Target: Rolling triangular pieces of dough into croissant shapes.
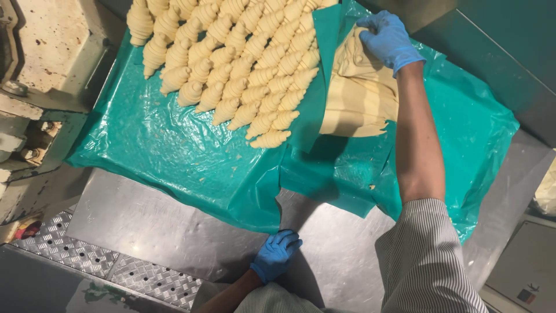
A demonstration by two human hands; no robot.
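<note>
- Here, the right hand (387, 36), in a blue disposable glove, lay at the top right of the view, palm down with fingers spread, pressing on the upper end of a pale, striped slab of layered raw dough (360, 95).
- That hand was not closed around anything; it rested flat on the dough rather than gripping it.
- The dough slab stretched from under the right hand down toward the person, its lower edge cut into ragged points, and it lay on a crumpled teal plastic sheet (168, 145).
- The bare right forearm ran along the right side of the slab, ending in a grey-and-white striped sleeve (425, 261).
- A folded flap of the teal sheet stood between the slab and the rows of unbaked rolled croissants (237, 64), which lay packed in slanting lines on the sheet's upper left part.
- The nearest croissants sat just beside the flap, apart from the right hand.
- The left hand (276, 254), also in a blue glove, rested low in the view on the bare stainless-steel table (156, 226), fingers loosely curled and holding nothing.
- It lay just below the sheet's lower edge, near it; whether it touched the plastic could not be told.
- The left hand was well apart from the dough slab.
- A flour-spattered cream machine housing (46, 52) stood at the left, beside the sheet.
</note>
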